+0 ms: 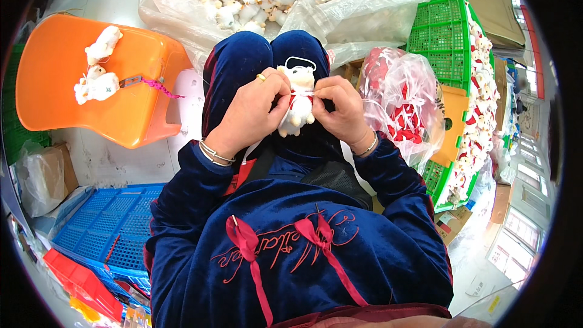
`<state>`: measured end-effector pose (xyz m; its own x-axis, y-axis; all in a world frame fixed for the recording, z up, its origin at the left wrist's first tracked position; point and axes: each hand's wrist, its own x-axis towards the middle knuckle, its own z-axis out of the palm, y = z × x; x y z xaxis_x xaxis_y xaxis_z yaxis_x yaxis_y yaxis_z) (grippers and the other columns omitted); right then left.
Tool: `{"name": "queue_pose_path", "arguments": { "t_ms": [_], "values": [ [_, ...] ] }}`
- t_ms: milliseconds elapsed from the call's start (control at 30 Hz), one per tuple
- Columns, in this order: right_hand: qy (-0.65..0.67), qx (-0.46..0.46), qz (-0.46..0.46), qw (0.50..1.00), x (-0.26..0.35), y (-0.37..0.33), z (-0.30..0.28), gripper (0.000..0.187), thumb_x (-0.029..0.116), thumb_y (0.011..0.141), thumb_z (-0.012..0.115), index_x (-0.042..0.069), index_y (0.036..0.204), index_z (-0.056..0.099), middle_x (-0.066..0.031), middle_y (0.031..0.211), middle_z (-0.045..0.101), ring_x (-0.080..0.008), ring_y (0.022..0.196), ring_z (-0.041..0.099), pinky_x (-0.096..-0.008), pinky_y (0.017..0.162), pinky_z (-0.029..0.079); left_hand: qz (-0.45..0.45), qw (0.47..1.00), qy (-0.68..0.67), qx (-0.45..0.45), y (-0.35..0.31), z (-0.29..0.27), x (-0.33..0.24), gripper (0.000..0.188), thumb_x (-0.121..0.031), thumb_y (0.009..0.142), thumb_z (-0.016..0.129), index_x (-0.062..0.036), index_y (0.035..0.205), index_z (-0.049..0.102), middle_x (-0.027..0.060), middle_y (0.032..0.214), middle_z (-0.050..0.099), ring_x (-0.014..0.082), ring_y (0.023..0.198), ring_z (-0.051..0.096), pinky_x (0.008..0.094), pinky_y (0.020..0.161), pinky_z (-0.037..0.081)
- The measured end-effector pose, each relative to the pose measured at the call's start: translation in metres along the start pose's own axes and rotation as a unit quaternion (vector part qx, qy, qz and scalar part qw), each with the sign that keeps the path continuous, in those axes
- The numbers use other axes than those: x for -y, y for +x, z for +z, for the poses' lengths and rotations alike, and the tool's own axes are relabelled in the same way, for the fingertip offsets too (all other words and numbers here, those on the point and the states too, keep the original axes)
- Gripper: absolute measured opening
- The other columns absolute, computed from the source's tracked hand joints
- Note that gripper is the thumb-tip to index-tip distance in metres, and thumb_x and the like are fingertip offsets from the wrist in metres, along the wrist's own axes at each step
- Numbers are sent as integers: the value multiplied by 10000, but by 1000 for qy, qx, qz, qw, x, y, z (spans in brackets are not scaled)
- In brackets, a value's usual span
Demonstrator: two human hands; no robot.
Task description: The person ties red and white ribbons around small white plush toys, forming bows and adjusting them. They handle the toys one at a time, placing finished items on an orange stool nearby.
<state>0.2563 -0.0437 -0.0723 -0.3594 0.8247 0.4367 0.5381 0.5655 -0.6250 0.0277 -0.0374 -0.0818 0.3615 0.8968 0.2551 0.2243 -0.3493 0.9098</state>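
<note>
Above my lap, a small white plush toy [297, 116] is upright between my hands, with a white cord loop at its head. It wears a piece of red cloth [294, 102] with a thin white ribbon [302, 93] across it. My left hand [255, 108], with a ring and bracelets, is closed in a pinch at the left end of the ribbon, against the toy's side. On the other side, my right hand [345, 111] pinches the ribbon between thumb and forefinger. The fingertips partly cover the ribbon's ends.
Ahead lies a big clear plastic bag [358, 21] of white plush toys. On the orange stool [54, 79] at left rest two plush toys [100, 82] and a small tool with a pink cord. At right are a bag of red pieces [405, 118] and a green crate [438, 39] with dressed toys; a blue crate [115, 218] stands lower left.
</note>
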Motion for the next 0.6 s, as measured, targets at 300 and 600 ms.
{"name": "queue_pose_path", "arguments": {
  "t_ms": [300,600],
  "values": [
    [247,83,409,875,8,-16,-22,509,362,1113,454,-20,877,695,-1,689,544,-101,694,529,-259,644,413,-127,988,-90,-1,5,-3,1,123,-86,959,684,13,905,634,82,882,607,135,793,588,268,715,490],
    [344,22,440,829,1,7,-5,305,281,1017,688,-1,909,732,51,770,616,-23,692,486,-213,608,370,-159,986,-31,37,8,-6,-17,251,-168,851,811,9,838,633,99,906,583,227,784,601,338,711,508]
  ]
}}
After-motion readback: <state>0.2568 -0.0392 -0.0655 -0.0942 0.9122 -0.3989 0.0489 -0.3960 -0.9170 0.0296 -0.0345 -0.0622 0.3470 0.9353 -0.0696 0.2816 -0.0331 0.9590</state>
